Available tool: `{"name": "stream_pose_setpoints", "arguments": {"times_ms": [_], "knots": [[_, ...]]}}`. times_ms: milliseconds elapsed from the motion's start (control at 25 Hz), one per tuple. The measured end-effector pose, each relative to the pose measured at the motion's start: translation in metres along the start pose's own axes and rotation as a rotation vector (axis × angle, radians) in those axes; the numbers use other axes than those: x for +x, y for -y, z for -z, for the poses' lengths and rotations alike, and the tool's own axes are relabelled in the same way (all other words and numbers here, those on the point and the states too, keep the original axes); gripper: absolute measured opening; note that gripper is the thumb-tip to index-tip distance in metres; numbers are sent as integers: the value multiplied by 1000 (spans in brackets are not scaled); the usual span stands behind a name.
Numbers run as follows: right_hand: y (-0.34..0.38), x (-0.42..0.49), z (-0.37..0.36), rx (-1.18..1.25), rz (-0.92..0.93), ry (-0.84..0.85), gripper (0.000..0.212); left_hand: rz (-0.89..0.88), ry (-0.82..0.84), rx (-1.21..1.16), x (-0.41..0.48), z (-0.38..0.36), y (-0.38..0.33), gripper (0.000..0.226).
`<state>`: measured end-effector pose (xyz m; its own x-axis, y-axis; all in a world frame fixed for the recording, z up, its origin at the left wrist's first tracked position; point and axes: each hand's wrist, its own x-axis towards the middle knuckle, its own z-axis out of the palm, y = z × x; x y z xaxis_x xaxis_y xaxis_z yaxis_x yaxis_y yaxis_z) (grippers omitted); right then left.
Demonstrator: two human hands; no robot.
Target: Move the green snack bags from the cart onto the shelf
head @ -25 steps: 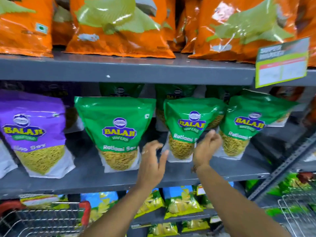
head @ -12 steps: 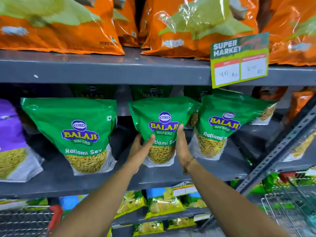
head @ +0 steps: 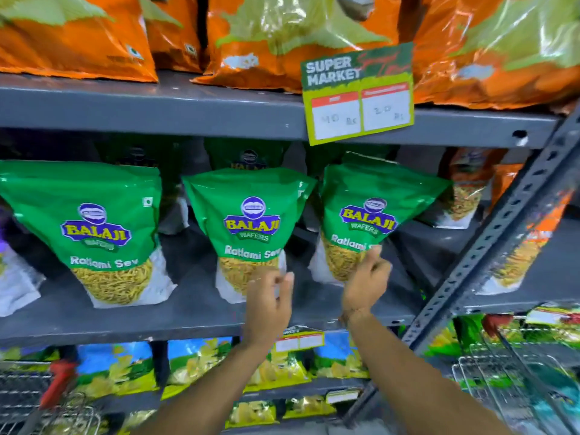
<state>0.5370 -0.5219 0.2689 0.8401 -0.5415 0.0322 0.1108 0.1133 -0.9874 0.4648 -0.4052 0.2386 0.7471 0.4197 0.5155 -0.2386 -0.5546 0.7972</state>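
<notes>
**Fingers at the foot of the Ratlami Sev bags**

My right hand has its grip pinched narrow at the lower edge of the right green Balaji bag, fingertips touching the clear window over the sev. My left hand is held loosely, fingers half curled and holding nothing, just in front of the bottom of the middle green bag; I cannot tell whether it touches the pack. A third green bag stands further left, well apart from my hands. All three stand upright in a row on the grey middle shelf, with more green packs behind them. Orange bags fill the shelf above, where a price tag hangs from the edge. Below, yellow-and-blue packs sit in the lower shelf. The wire cart shows at lower right.
</notes>
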Motion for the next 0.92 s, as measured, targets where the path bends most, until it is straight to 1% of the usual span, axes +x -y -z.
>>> {"name": "stream_pose_setpoints", "arguments": {"times_ms": [40,80,120,160,200,240,280,360,400,480,520,560,600,680,720,760,800,840,880,920], "knots": [[9,22,5,63,78,-44,35,19,201,-81,5,-17,-19,41],[20,44,7,107,127,-52,30,78,313,-169,18,-34,-34,32],[29,64,5,110,132,-27,23,195,344,-262,34,-50,-44,32],[42,82,5,100,132,20,20,338,316,-336,54,-66,-53,40],[54,97,5,77,127,84,21,463,262,-378,72,-77,-62,50],[62,109,3,69,123,157,24,523,195,-359,87,-83,-68,56],[68,120,2,53,107,214,29,537,132,-350,98,-88,-70,56],[72,135,0,12,44,277,30,551,46,-384,116,-92,-73,52],[69,141,-1,-1,-1,298,28,570,55,-424,122,-92,-72,54],[63,150,-2,5,-82,330,27,620,135,-465,131,-92,-66,62],[62,154,-4,32,-117,326,28,598,157,-487,132,-93,-62,55],[62,157,-5,67,-145,315,29,557,145,-495,131,-93,-61,37],[63,158,-6,81,-156,300,30,514,82,-469,127,-94,-60,20],[63,153,-8,44,-118,274,22,461,-1,-426,118,-91,-63,25],[61,146,-5,36,-106,291,23,466,12,-429,113,-91,-65,22],[54,138,0,27,-118,331,38,491,75,-419,107,-91,-62,28],[49,125,10,40,-153,407,51,531,180,-407,99,-91,-58,46],[39,115,19,49,-197,497,56,573,309,-381,89,-91,-50,59],[31,104,28,50,-244,578,55,608,424,-356,80,-94,-41,63],[21,96,35,19,-264,619,53,624,490,-320,71,-96,-33,61]]}}
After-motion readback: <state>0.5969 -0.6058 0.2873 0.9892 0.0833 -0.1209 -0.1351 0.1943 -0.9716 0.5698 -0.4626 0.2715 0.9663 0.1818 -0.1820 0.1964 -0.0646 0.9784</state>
